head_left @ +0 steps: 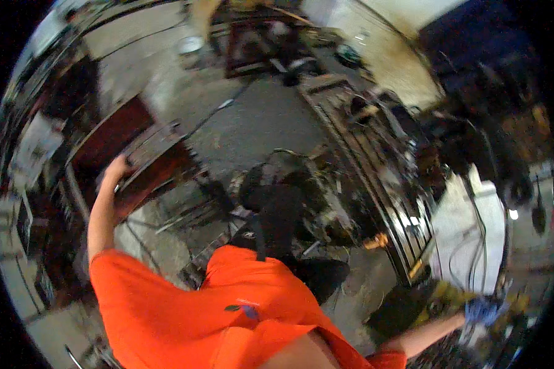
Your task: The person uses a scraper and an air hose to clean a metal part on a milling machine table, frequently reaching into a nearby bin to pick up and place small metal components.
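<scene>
My left hand is bare and reaches out at the left, its fingers curled inward over a reddish-brown box-like metal stand. A small dark spot shows at its fingertips, but what lies in the grip is too blurred to make out. Far out at the lower right is my right hand. Something bright blue covers it, and I cannot tell whether that is a glove or a cloth. Its fingers are smeared. It is nearest to a pale sheet-like panel with dark cables hanging over it.
A long slotted metal machine bed runs diagonally on the right, with dark parts and tools on it. A small orange thing lies by its edge. Beyond the grey floor stand a white bucket and a dark metal frame.
</scene>
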